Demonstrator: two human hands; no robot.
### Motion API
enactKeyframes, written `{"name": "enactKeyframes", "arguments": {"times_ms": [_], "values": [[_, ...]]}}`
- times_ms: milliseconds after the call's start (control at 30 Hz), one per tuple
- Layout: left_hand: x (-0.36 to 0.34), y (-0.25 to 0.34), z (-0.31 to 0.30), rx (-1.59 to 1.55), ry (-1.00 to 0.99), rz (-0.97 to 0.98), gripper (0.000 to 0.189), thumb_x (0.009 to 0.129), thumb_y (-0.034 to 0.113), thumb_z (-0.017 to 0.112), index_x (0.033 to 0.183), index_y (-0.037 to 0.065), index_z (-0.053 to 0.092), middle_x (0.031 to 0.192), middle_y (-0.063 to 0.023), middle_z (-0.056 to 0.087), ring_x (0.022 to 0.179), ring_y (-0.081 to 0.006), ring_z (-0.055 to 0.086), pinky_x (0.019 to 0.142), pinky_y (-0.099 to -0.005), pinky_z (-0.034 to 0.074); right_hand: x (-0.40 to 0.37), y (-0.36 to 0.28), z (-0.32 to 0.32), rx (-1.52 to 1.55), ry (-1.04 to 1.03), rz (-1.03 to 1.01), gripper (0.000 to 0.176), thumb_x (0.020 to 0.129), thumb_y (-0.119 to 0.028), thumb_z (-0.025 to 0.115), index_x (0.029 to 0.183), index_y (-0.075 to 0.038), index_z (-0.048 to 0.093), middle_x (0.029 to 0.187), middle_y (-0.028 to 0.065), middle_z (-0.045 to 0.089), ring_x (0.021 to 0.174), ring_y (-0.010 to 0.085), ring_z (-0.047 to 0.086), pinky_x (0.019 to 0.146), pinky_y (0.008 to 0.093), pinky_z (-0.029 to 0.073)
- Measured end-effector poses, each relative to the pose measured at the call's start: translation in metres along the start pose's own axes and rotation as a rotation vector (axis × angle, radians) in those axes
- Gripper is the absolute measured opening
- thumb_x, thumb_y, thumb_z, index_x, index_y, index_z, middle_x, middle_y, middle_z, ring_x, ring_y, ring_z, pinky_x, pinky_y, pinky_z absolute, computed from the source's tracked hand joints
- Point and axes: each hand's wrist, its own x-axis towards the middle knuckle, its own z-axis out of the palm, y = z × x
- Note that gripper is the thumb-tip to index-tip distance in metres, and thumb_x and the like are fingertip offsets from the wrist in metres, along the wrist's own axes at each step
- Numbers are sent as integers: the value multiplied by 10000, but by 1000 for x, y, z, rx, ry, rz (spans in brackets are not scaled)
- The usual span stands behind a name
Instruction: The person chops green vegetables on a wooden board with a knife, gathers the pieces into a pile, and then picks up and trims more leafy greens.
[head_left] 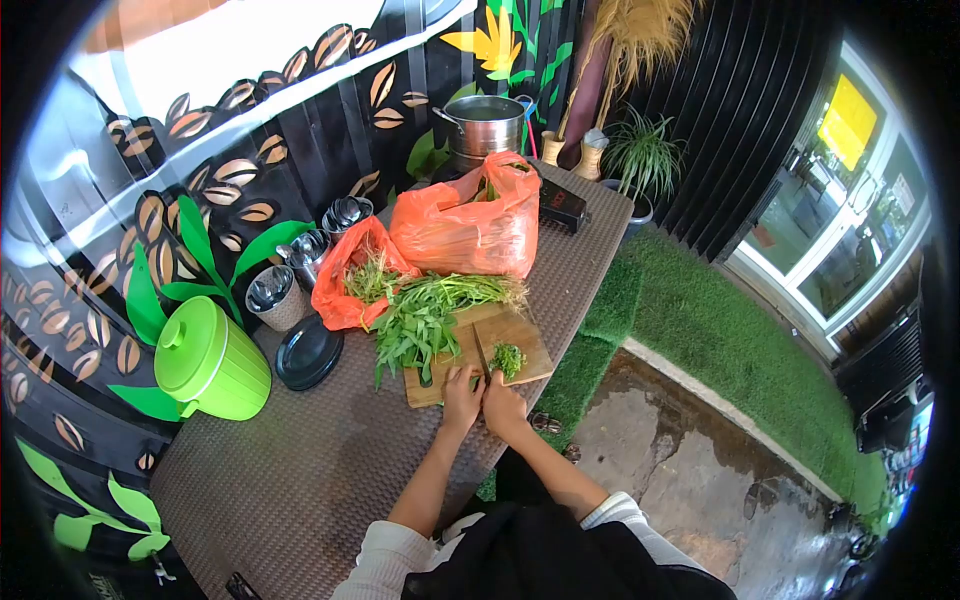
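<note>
A wooden cutting board (525, 332) lies near the table's right edge. My right hand (503, 405) is closed on the handle of a knife (481, 350), whose blade points away from me across the board. Just left of it, my left hand (462, 398) is at the board's near edge, fingers bent beside the knife; what they hold, if anything, is too small to make out. Chopped greens (508, 360) sit in a small pile right of the blade. Long leafy greens (420, 325) lie over the board's far left part, with their roots toward the right.
Behind the board stand a large orange bag (470, 230) and a smaller orange bag (345, 285) with rooted stems. A steel pot (486, 130) is at the back. Dark plates (308, 355), cutlery holders (277, 297) and a green lidded bucket (215, 360) stand to the left.
</note>
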Motion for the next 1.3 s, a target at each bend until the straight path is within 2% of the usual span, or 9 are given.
{"name": "enactKeyframes", "arguments": {"times_ms": [167, 233, 433, 533, 867, 967, 1133, 1267, 1300], "values": [[4, 2, -1, -7, -25, -26, 155, 780, 16, 631, 922, 9, 570, 850, -156, 603, 818, -314, 580, 690, -405, 476, -1, 7, 0, -20, 36, 32, 353, 911, -249, 451, 1123, 19, 365, 781, 241, 646, 740, 409, 646, 673, 501, 511], [7, -1, 1, -100, 0, -216, 201, 758, -20, 643, 947, 6, 580, 853, -143, 615, 807, -279, 606, 678, -373, 488, 0, 9, -4, -20, -9, 12, 323, 915, -258, 443, 1078, 16, 390, 804, 248, 642, 760, 419, 641, 681, 505, 507], [13, -8, 4, -121, -62, -210, 207, 766, -44, 651, 954, -14, 571, 917, -118, 627, 849, -208, 639, 702, -297, 511, 1, 4, -22, 1, -86, -35, 320, 907, -224, 439, 1103, 18, 366, 872, 289, 624, 828, 427, 634, 706, 508, 508], [12, -9, 6, -168, -13, -200, 215, 760, -12, 668, 960, -1, 588, 888, -125, 608, 798, -255, 621, 685, -353, 508, -10, -6, -12, -2, -50, 27, 311, 903, -215, 436, 1095, 18, 360, 862, 290, 625, 834, 432, 633, 725, 512, 505], [10, 2, -3, -27, -30, -162, 195, 765, -17, 667, 937, -30, 578, 875, -146, 594, 806, -245, 628, 686, -335, 500, 0, -2, -5, -2, -12, -66, 291, 896, -208, 457, 1066, 10, 365, 821, 273, 635, 790, 422, 643, 696, 493, 517], [9, -1, -1, -148, 9, -153, 179, 774, -6, 650, 935, -29, 574, 855, -164, 580, 797, -299, 608, 686, -373, 486, 3, -4, 4, -31, 10, -3, 304, 916, -245, 437, 1053, 17, 367, 835, 277, 631, 807, 430, 635, 710, 511, 505], [0, 6, -6, 151, -13, 62, 98, 797, 48, 612, 890, 30, 590, 865, -157, 589, 865, -351, 559, 746, -415, 453, 16, 1, -15, -35, -107, -60, 309, 879, -198, 491, 1074, 12, 375, 929, 259, 630, 812, 396, 653, 697, 457, 533], [-1, 5, -4, 53, 11, 51, 114, 803, 58, 610, 908, 17, 592, 859, -144, 595, 855, -333, 566, 748, -429, 447, -4, -10, -5, 10, -4, -7, 337, 914, -261, 440, 1086, 20, 368, 837, 282, 629, 830, 424, 633, 725, 500, 503], [1, 5, -2, 59, 11, -61, 126, 793, 43, 622, 911, 8, 593, 860, -137, 606, 834, -318, 581, 741, -418, 459, -3, -11, 0, 9, -16, 24, 334, 916, -263, 438, 1081, 19, 370, 848, 278, 630, 834, 426, 630, 725, 505, 500]]}}
